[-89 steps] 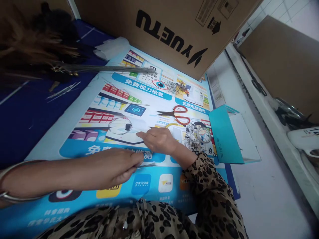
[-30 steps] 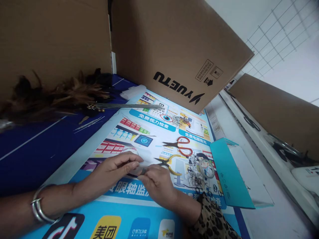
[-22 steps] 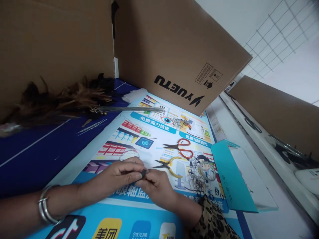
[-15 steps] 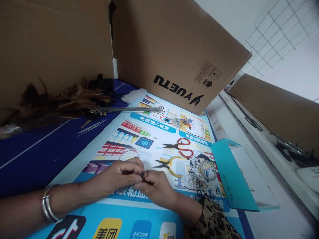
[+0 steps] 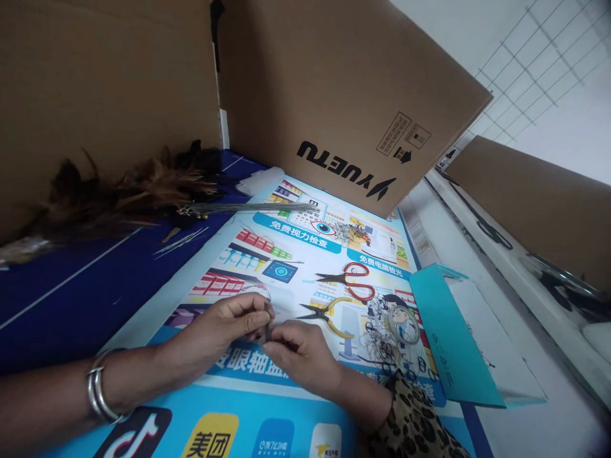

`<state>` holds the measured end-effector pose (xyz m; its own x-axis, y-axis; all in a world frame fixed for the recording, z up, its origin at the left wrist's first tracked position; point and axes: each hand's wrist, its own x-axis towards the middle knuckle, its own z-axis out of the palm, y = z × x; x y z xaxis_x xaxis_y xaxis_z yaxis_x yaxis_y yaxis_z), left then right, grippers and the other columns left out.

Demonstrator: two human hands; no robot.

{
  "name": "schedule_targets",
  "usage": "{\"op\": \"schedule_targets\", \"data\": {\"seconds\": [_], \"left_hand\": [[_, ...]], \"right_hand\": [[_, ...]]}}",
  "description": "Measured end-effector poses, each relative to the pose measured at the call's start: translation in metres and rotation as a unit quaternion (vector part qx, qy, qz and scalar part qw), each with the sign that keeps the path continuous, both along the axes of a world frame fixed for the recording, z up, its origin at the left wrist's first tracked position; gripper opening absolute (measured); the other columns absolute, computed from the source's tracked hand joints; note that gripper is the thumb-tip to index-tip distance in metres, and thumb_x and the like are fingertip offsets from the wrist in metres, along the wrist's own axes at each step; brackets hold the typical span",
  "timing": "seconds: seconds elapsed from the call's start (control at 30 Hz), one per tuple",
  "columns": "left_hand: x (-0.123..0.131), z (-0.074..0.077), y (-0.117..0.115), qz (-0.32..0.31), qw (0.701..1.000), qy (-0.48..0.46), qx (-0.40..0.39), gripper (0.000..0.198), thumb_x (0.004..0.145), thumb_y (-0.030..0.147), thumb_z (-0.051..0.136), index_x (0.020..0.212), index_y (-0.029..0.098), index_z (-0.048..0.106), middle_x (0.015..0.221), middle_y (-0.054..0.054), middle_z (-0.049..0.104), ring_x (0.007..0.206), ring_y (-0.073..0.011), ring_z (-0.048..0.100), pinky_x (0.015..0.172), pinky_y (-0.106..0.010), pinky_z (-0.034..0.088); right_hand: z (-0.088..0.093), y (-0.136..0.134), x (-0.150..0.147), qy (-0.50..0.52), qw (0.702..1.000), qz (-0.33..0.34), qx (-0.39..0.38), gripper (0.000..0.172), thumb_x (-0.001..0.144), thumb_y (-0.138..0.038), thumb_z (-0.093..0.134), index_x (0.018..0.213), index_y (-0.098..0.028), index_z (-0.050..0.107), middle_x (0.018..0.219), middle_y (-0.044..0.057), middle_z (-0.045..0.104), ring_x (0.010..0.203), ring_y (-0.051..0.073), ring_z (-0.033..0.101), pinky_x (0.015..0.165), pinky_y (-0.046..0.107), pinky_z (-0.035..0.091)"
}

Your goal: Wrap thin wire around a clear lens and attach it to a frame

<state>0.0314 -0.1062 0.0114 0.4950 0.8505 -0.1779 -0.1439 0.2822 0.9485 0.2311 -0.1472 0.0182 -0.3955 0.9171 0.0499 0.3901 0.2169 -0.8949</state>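
Note:
My left hand (image 5: pixel 238 323), with silver bangles at the wrist, pinches a small dark strip (image 5: pixel 267 323) between thumb and fingers. What the strip is made of I cannot make out. My right hand (image 5: pixel 303 353) comes from the other side, its thumb and forefinger closed at the strip's lower end. Just beyond the hands lie yellow-handled pliers (image 5: pixel 329 317) and red-handled scissors (image 5: pixel 351 281), tips pointing left. Right of the pliers is a tangle of thin wire bits and small dark rings (image 5: pixel 382 340), with a wire coil (image 5: pixel 404 324) beside it.
A turquoise box (image 5: pixel 453 343) stands at the right. Brown feathers (image 5: pixel 143 184) and a bundle of long thin wires (image 5: pixel 252 207) lie at the back left on the blue cloth (image 5: pixel 86 299). A large cardboard box (image 5: pixel 344 83) closes off the back.
My hands have drawn slightly apart, and the dark strip now shows upright between them. The view has shifted a little; the tools lie as before.

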Motion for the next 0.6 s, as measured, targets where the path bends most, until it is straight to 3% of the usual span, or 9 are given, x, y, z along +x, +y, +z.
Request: {"op": "schedule_targets", "data": {"seconds": [0.1,0.2,0.27,0.4,0.6], "left_hand": [[-0.007,0.006,0.003,0.009,0.992,0.055,0.114,0.022,0.095,0.040,0.067,0.085,0.021,0.070,0.079,0.000,0.069,0.075,-0.0171,0.063,0.069,-0.028,0.050],[-0.014,0.007,0.007,-0.004,0.943,0.102,0.317,0.015,0.099,0.028,0.063,0.093,0.024,0.076,0.091,-0.001,0.075,0.090,-0.0191,0.068,0.084,-0.030,0.052],[-0.014,0.003,0.009,-0.030,0.913,0.115,0.390,0.016,0.099,0.024,0.062,0.095,0.025,0.077,0.093,-0.001,0.077,0.093,-0.0188,0.069,0.088,-0.029,0.052],[-0.012,-0.009,0.009,-0.069,0.915,0.154,0.366,0.021,0.102,0.029,0.058,0.093,0.023,0.076,0.087,-0.001,0.076,0.082,-0.0163,0.070,0.076,-0.025,0.052],[-0.010,-0.013,0.007,-0.084,0.942,0.151,0.287,0.025,0.102,0.039,0.058,0.096,0.023,0.077,0.090,-0.002,0.077,0.085,-0.0182,0.071,0.078,-0.026,0.053]], "right_hand": [[-0.004,0.000,0.002,0.010,0.999,-0.021,0.045,0.020,0.097,-0.035,0.066,0.084,-0.021,0.071,0.077,0.000,0.067,0.073,0.015,0.062,0.071,0.024,0.049],[-0.010,0.001,0.003,0.029,0.995,-0.072,0.059,0.017,0.097,-0.028,0.064,0.104,-0.020,0.076,0.093,0.005,0.077,0.083,0.018,0.071,0.077,0.026,0.054],[-0.012,0.001,0.004,0.041,0.992,-0.104,0.063,0.021,0.096,-0.025,0.063,0.111,-0.020,0.077,0.098,0.006,0.078,0.087,0.019,0.073,0.079,0.027,0.056],[-0.013,0.000,0.004,0.055,0.988,-0.125,0.077,0.020,0.095,-0.022,0.062,0.109,-0.021,0.077,0.097,0.005,0.079,0.086,0.018,0.073,0.079,0.027,0.058],[-0.012,0.000,0.003,0.052,0.987,-0.122,0.096,0.019,0.093,-0.020,0.063,0.103,-0.022,0.079,0.090,0.003,0.077,0.081,0.016,0.071,0.074,0.025,0.056]]}}
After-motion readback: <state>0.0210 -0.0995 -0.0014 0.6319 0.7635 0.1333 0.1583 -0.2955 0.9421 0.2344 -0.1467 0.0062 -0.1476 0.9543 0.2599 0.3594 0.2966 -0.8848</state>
